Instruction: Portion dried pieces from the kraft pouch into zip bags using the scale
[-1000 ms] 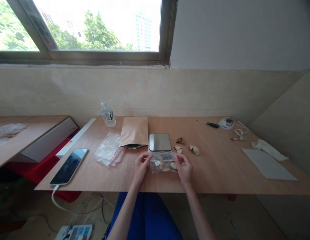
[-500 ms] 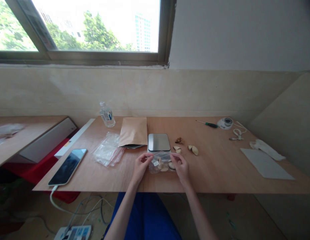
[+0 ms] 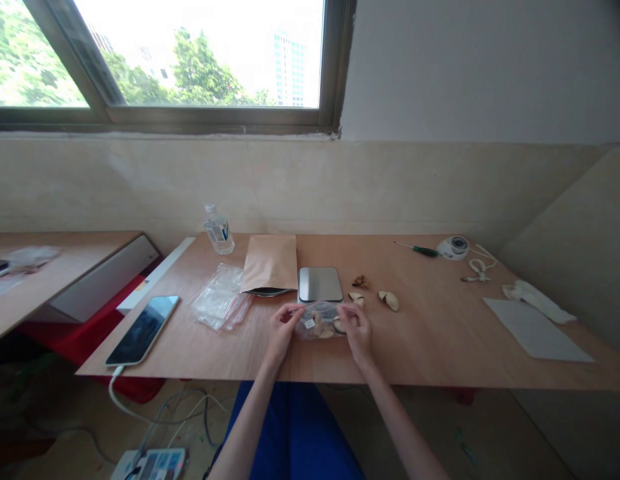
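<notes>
A clear zip bag (image 3: 317, 325) with pale dried pieces and a small white packet inside is stretched between my two hands, just in front of the scale. My left hand (image 3: 283, 328) pinches its upper left corner. The upper right corner is pinched by my right hand (image 3: 357, 328). Right behind the bag lies a small digital scale (image 3: 320, 284) with a bare metal top. Several loose dried pieces, among them a pale one (image 3: 389, 301) and a brown cluster (image 3: 361, 281), lie to the scale's right.
Left of the scale are a brown paper pouch (image 3: 271, 262), a pile of empty zip bags (image 3: 221, 298), a water bottle (image 3: 220, 231) and a phone (image 3: 143, 331) on a cable. Toward the right lie a screwdriver (image 3: 424, 251), a white dome camera (image 3: 455, 247), a grey sheet (image 3: 535, 331) and a white cloth (image 3: 537, 300).
My hands and the bag have shifted very slightly toward the scale, both corners still pinched. The whole view has moved a little, so the things on the table appear slightly farther right.
</notes>
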`<action>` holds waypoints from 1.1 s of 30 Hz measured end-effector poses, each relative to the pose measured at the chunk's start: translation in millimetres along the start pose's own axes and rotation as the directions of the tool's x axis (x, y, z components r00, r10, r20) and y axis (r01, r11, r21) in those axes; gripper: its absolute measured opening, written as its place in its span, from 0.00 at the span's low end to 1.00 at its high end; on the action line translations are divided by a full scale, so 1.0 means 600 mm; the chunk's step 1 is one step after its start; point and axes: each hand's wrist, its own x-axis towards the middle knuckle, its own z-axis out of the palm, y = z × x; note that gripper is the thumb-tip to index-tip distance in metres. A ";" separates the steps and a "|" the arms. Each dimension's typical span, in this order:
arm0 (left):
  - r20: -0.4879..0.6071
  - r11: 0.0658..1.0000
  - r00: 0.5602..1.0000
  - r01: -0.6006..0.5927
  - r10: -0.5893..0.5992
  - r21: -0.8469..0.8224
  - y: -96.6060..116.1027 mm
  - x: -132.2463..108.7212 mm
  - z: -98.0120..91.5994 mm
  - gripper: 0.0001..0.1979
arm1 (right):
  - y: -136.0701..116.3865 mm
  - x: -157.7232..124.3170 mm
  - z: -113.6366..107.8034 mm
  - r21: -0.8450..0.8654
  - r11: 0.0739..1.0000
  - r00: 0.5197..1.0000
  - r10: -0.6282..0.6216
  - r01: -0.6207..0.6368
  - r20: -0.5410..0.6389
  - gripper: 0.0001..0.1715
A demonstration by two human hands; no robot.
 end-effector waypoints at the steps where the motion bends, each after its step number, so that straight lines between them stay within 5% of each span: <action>1: 0.013 1.000 1.000 0.007 -0.007 -0.008 0.001 -0.001 0.000 0.09 | -0.002 -0.001 0.000 0.020 1.000 1.000 0.014 -0.014 0.017 0.09; 7: 0.101 0.999 0.994 0.037 -0.034 -0.027 0.006 -0.003 0.003 0.11 | -0.005 -0.001 -0.001 0.043 0.998 0.995 0.045 -0.049 0.092 0.10; 23: 0.037 0.996 0.998 -0.050 0.048 0.072 0.006 -0.002 0.000 0.09 | -0.005 -0.001 -0.001 -0.001 0.999 0.998 -0.041 0.041 0.045 0.08; 33: 0.110 0.999 0.993 0.054 -0.053 -0.007 0.014 -0.010 0.005 0.11 | -0.006 0.001 -0.004 -0.015 1.000 0.990 -0.020 0.022 0.137 0.10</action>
